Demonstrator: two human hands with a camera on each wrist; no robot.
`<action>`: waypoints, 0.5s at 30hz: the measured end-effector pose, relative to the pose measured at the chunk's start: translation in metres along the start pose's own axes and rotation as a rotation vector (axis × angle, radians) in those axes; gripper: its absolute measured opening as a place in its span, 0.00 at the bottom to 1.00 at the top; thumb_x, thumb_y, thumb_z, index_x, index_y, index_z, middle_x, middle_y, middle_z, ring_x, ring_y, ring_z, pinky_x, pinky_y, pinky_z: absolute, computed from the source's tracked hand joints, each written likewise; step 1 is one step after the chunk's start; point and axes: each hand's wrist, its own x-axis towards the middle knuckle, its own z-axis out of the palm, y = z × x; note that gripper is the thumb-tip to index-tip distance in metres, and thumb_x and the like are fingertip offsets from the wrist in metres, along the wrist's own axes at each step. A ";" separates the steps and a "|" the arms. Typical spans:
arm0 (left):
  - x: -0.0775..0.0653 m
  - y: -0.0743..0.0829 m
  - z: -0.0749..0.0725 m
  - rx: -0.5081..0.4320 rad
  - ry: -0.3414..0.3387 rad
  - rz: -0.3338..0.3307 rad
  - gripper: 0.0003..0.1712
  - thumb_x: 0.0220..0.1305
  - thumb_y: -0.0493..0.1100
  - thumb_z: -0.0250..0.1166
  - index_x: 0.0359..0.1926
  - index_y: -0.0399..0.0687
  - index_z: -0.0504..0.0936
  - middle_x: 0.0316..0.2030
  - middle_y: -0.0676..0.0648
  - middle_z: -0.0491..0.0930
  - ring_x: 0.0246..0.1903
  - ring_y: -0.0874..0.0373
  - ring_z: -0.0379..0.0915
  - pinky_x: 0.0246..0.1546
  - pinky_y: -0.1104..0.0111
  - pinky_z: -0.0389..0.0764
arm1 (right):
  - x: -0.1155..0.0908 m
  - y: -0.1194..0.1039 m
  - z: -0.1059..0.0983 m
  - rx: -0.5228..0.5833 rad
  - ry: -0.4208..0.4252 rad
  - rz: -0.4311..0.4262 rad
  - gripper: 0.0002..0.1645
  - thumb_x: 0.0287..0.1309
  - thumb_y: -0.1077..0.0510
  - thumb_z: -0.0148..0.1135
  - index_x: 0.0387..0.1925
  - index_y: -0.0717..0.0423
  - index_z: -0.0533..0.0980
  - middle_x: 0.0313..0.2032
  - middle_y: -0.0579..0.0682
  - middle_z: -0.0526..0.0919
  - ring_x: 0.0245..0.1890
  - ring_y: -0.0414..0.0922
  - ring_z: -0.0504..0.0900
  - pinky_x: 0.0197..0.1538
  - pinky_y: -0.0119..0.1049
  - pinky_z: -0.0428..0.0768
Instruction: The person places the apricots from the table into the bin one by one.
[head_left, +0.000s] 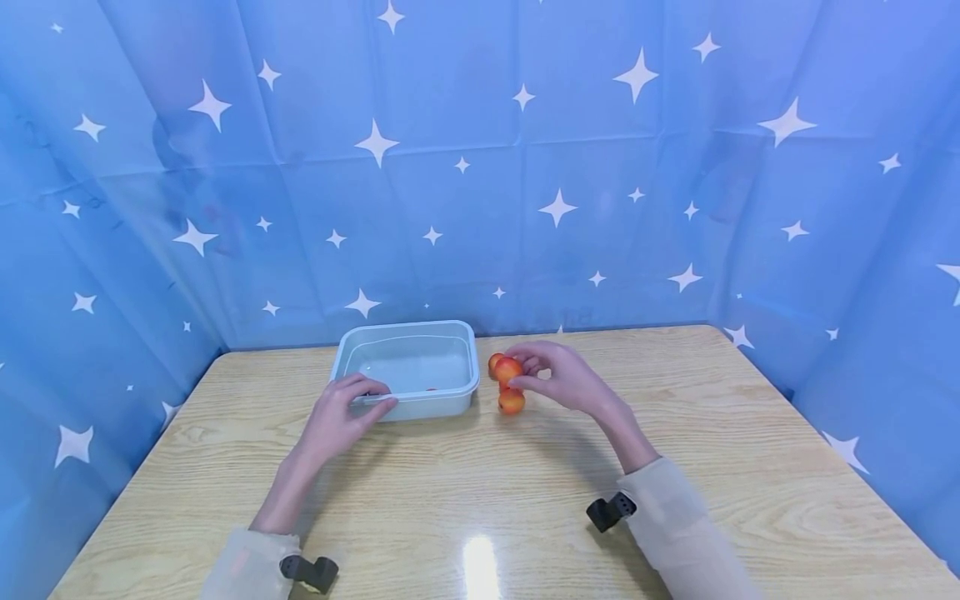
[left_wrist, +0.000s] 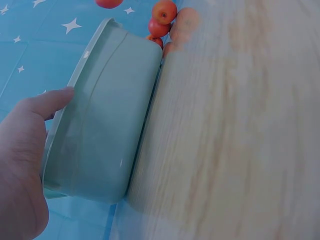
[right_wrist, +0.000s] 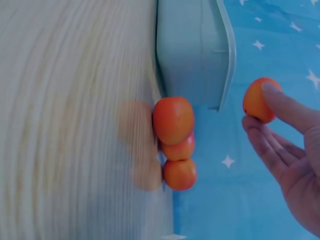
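A pale blue-green plastic bin [head_left: 420, 406] stands on the table. My left hand [head_left: 341, 421] holds its near rim at the left corner, fingers over the edge and thumb [left_wrist: 62, 97] on the outer wall. My right hand [head_left: 558, 375] pinches a small red-orange apple [right_wrist: 257, 102] between thumb and fingertips, raised above the table just right of the bin. Below it, three more apples [right_wrist: 173, 121] sit close together on the wood, the front apple [head_left: 512, 402] nearest me. A sliver of red [head_left: 431, 389] shows inside the bin, mostly hidden by the near wall.
The wooden table [head_left: 480, 483] reaches back to a blue curtain [head_left: 480, 208] with white stars, which also hangs along both sides. Black wrist cameras [head_left: 611, 510] are strapped at both sleeves. Faint reflections of the apples show in the glossy tabletop.
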 end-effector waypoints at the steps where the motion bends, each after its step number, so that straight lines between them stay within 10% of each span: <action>1: 0.000 0.000 0.000 0.001 0.001 0.000 0.07 0.60 0.44 0.75 0.38 0.50 0.88 0.37 0.55 0.85 0.43 0.55 0.80 0.48 0.55 0.78 | 0.001 -0.002 0.001 0.006 0.009 0.004 0.26 0.57 0.59 0.75 0.57 0.59 0.80 0.46 0.51 0.85 0.41 0.44 0.84 0.50 0.47 0.82; 15: 0.000 -0.001 0.000 0.001 0.016 0.023 0.05 0.60 0.42 0.75 0.38 0.50 0.88 0.36 0.55 0.85 0.41 0.54 0.81 0.47 0.55 0.78 | 0.022 -0.015 0.015 0.068 0.101 0.006 0.24 0.57 0.57 0.75 0.55 0.55 0.81 0.45 0.50 0.85 0.42 0.46 0.85 0.48 0.48 0.82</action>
